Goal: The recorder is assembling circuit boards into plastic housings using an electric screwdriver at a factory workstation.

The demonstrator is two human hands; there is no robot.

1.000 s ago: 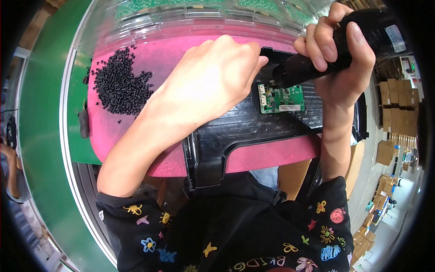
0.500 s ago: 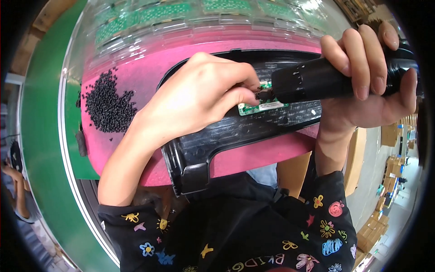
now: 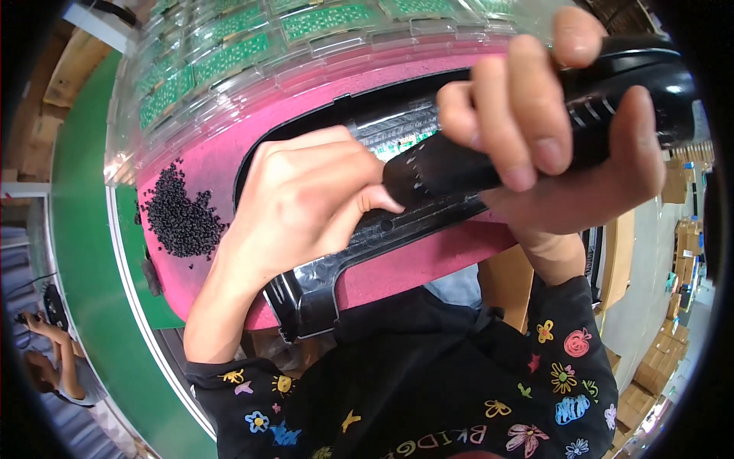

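My right hand (image 3: 535, 122) is wrapped round a thick black electric screwdriver (image 3: 451, 168), its nose pointing left and down. Right at that nose my left hand (image 3: 294, 203) has its thumb and fingers pinched together; whatever they hold is hidden. Both hands are above a long black plastic housing (image 3: 313, 279) with a raised rim. Inside the housing lies a green circuit board (image 3: 417, 143), mostly covered by the screwdriver and my hands. The screwdriver's tip cannot be seen.
The housing rests on a pink mat (image 3: 428, 264). A heap of small black screws (image 3: 182, 218) lies on its left. Clear plastic trays (image 3: 245, 76) of green boards stand behind. Another person (image 3: 65, 352) is at the far left; cardboard boxes (image 3: 657, 344) are at the right.
The screwdriver has moved left and lower in the picture, its nose now close against my left fingers. My left hand has shifted slightly left and down. The circuit board is more covered.
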